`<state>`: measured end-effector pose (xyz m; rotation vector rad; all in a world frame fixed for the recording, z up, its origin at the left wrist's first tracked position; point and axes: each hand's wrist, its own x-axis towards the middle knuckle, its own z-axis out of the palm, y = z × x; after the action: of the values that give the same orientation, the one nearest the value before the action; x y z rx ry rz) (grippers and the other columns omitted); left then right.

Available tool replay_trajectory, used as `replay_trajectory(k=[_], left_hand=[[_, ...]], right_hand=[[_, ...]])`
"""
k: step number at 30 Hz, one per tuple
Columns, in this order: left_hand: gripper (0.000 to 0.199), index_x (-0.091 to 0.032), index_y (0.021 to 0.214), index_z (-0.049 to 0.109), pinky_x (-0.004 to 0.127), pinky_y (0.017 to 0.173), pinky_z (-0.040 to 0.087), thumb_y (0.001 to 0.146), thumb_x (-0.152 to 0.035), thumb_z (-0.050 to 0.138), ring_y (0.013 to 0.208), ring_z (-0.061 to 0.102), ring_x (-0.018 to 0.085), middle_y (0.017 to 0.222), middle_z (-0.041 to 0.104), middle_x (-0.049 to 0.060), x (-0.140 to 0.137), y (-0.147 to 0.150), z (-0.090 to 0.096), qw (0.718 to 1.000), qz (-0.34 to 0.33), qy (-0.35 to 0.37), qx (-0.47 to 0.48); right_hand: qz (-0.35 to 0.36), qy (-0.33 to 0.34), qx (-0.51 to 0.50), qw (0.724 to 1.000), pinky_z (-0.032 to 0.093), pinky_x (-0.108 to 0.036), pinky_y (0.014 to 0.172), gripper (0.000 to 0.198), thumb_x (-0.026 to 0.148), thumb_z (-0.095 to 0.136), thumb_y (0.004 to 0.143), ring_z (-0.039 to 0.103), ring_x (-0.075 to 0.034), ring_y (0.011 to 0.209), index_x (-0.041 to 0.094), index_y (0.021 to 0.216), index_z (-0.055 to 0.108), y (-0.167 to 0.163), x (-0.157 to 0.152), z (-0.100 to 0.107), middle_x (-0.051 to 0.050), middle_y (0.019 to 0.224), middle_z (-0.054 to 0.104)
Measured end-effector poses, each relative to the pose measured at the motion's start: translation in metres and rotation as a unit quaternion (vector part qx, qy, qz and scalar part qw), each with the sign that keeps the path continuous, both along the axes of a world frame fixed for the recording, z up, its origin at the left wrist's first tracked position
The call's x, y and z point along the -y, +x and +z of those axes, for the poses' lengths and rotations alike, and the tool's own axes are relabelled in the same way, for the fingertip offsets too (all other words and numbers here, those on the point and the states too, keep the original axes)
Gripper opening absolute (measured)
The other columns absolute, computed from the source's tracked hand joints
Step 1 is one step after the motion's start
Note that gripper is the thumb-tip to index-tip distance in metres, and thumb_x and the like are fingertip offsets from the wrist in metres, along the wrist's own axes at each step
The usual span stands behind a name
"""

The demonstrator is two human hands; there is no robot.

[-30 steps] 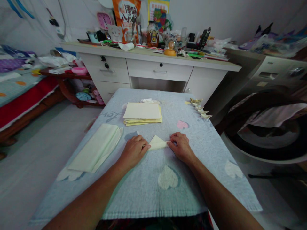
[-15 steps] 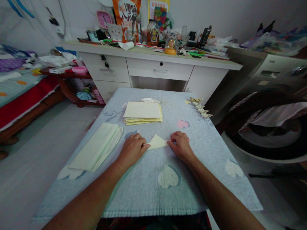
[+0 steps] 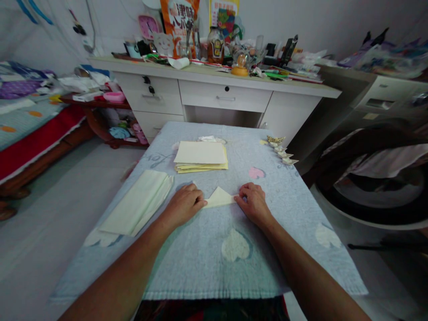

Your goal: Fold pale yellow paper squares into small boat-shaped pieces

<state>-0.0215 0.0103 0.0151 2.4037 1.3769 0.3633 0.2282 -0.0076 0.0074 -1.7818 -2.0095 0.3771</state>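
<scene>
A small pale-yellow folded paper point(image 3: 219, 197) with a pointed peak lies low on the cloth-covered table point(image 3: 197, 272) between my hands. My left hand point(image 3: 187, 203) is closed, its thumb and fingers pinching the paper's left end. At the opposite end, my right hand point(image 3: 252, 200) pinches the right tip between thumb and curled fingers. The fingertips hide both ends of the paper. Beyond my hands sits a stack of cream and yellow paper sheets point(image 3: 200, 154). Left of my left arm lies a pile of larger folded pale-green sheets point(image 3: 137, 203).
Several small folded paper pieces point(image 3: 284, 154) stand in a row at the table's far right. A white desk point(image 3: 224, 96) crowded with jars and bags stands behind the table. On the right is a washing machine point(image 3: 381, 102); a bed point(image 3: 36, 138) is on the left.
The view has shifted slightly, so everything appears a little to the right. Both hands keep their pinch on the folded paper, which looks the same.
</scene>
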Motion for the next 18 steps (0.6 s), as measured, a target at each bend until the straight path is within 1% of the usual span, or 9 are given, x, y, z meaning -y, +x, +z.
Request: replay_trajectory(k=[14,15,17,18], left_hand=[[0.018,-0.018,0.068,0.057,0.031,0.074,0.038,0.082,-0.029,0.059,0.079,0.052,0.019,0.076,0.055,0.002,0.0001,0.002,-0.0006,1.0,0.007,0.003,0.006],[0.015,-0.018,0.07,0.057,0.031,0.074,0.039,0.082,-0.028,0.06,0.08,0.052,0.02,0.077,0.055,0.003,0.0004,0.0024,-0.0013,1.0,0.008,0.004,0.007],[0.006,-0.019,0.083,0.06,0.032,0.076,0.039,0.08,-0.024,0.06,0.084,0.052,0.021,0.083,0.057,0.004,0.0013,0.0035,-0.0024,1.0,0.014,0.011,0.017],[0.012,-0.019,0.092,0.06,0.033,0.079,0.04,0.08,-0.022,0.06,0.088,0.052,0.021,0.088,0.058,0.004,0.0019,0.0044,-0.0028,0.999,0.014,0.017,0.026]], right_hand=[[0.003,0.001,-0.001,1.0,0.032,-0.034,0.082,0.015,0.027,0.063,0.081,0.049,-0.021,0.09,0.018,0.068,0.063,0.001,-0.0009,-0.0016,-0.005,0.092,0.06],[0.002,0.001,-0.002,1.0,0.032,-0.034,0.082,0.015,0.027,0.063,0.081,0.049,-0.021,0.09,0.018,0.068,0.063,0.0012,-0.0012,-0.0021,-0.005,0.092,0.06],[-0.001,0.0,-0.003,1.0,0.032,-0.034,0.082,0.015,0.027,0.064,0.08,0.05,-0.021,0.09,0.018,0.067,0.063,0.0011,-0.0015,-0.0028,-0.005,0.091,0.06],[-0.003,0.0,-0.004,1.0,0.032,-0.034,0.082,0.015,0.026,0.064,0.08,0.05,-0.021,0.09,0.018,0.067,0.063,0.0009,-0.0015,-0.0029,-0.005,0.091,0.06]])
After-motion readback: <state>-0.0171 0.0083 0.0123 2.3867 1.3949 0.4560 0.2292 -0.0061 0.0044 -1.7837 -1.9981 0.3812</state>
